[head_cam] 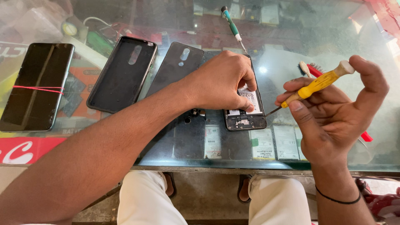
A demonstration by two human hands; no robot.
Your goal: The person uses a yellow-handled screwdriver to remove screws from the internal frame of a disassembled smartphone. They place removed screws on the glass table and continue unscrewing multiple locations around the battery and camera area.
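a: what sort of place is this looking like?

b: a phone repair shop. a glass counter (pixel 291 25) is displaying small boxed parts underneath, and an opened phone (pixel 246 118) is lying on it.

a: anything else pointing that way?

b: a black case (pixel 121 75), a back cover (pixel 175 66) and screwdrivers (pixel 231 26) are lying about.

Opened phone (pixel 245 112) on the tabletop (pixel 291 46), two back covers (pixel 123 73) to its left, screwdriver (pixel 232 27) behind.
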